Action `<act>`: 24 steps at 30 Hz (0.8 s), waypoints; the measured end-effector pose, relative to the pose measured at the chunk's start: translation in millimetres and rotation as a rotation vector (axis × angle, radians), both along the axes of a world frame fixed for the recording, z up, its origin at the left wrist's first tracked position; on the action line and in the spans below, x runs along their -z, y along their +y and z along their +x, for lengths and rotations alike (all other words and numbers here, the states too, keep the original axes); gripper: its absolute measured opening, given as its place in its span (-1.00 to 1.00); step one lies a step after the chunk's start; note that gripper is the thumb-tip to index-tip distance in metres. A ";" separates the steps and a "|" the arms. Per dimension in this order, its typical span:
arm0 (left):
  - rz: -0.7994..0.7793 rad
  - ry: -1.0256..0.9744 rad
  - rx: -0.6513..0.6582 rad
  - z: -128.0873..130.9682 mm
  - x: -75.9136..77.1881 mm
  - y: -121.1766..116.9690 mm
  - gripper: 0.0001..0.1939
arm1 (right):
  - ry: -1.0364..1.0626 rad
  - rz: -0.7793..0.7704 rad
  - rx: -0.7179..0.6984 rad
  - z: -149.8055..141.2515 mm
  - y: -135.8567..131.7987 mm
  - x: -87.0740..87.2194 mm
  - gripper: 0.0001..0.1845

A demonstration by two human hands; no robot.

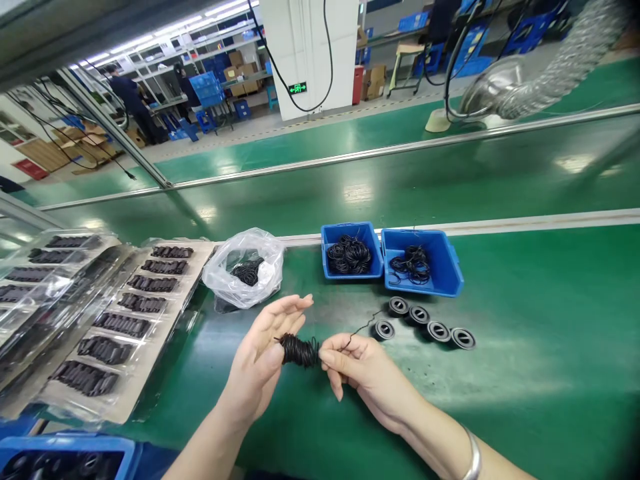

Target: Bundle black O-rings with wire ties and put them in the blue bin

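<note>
A tangled bundle of thin black rubber rings (pixel 299 351) hangs between a worker's two bare hands above a green counter (pixel 540 373), at the centre of the view. The left hand (pixel 260 353) holds it in a closed grip, thumb pressed to the bundle's left end and fingers fanned behind. The right hand (pixel 363 377) keeps a tight pinch grip on one wiry strand (pixel 358 328), between thumb and forefinger. A silver bangle (pixel 473 460) circles the right wrist. The rings are matte, slender and looped over one another: a hard pull could stretch or snap a strand, while a slip could scatter loops among the parts nearby. At 1 o'clock sit five round black parts (pixel 419 315) with grey centres; at 12, two blue plastic bins (pixel 351 250) hold more rings; at 11, a crumpled clear plastic bag (pixel 243 268) holds others; at 9, beige trays (pixel 173 340) carry rows of ribbed black pieces.
</note>
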State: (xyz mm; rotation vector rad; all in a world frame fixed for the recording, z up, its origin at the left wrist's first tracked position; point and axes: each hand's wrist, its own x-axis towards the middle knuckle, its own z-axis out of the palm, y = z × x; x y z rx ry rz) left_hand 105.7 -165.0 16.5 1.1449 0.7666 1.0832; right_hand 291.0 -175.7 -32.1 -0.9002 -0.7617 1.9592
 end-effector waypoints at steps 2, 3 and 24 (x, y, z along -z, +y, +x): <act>-0.003 -0.085 -0.027 6.1 9.3 -5.4 -0.47 | 0.046 -0.048 0.008 -0.8 -0.1 0.4 -0.66; -0.012 -0.108 -0.038 8.8 14.3 -8.0 -0.51 | 0.065 -0.064 0.009 -1.2 -0.1 0.8 -0.66; -0.078 0.068 0.224 -8.2 37.0 -15.4 -0.56 | 0.179 -0.086 -0.049 -5.0 -4.5 8.9 -0.70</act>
